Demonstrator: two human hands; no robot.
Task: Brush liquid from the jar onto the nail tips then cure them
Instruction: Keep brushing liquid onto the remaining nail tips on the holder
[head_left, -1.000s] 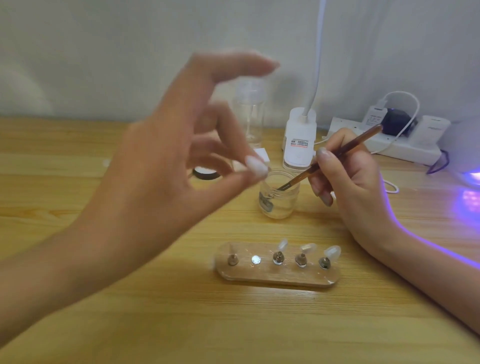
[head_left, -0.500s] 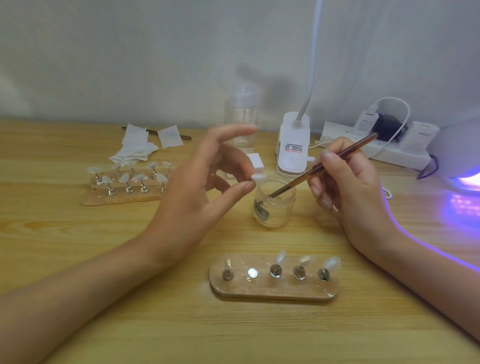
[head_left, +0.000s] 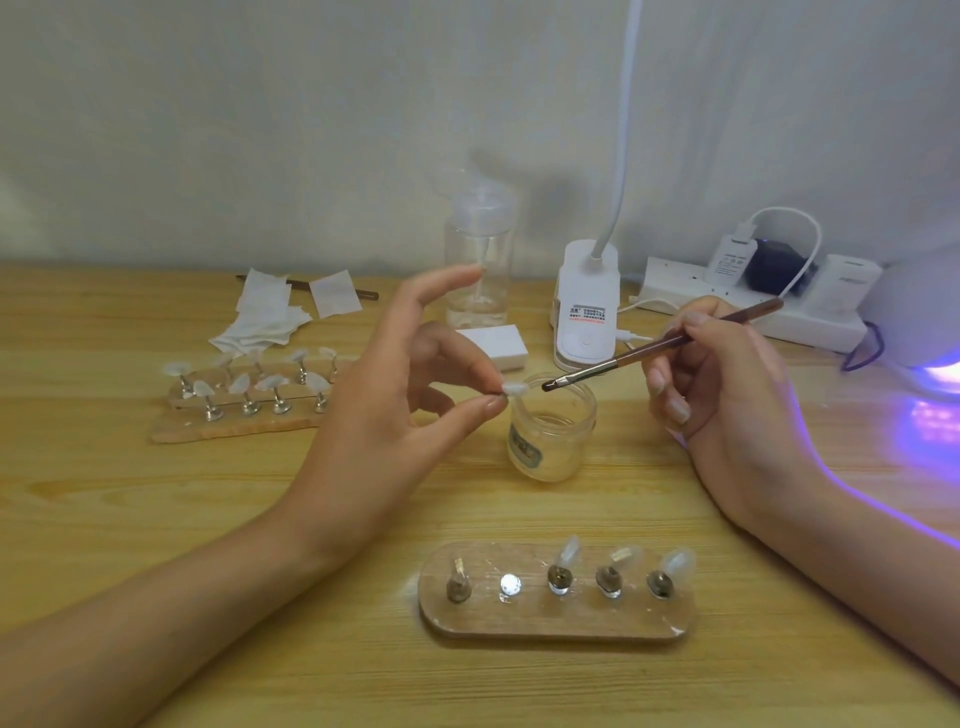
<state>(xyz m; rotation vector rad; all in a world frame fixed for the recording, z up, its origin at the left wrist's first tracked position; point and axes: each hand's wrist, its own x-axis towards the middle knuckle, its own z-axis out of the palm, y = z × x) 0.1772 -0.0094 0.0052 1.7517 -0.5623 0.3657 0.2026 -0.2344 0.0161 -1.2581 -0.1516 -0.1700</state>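
Beside our left grip (head_left: 395, 415), pinching a small white nail tip (head_left: 514, 402), our right grip (head_left: 727, 395) holds a brown-handled brush (head_left: 665, 344); brushing the tip looks next, gently.

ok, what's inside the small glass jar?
Only a pale, clear-looking layer near the bottom of the jar. The brush tip is at the mouth, not dipped. The label hides part.
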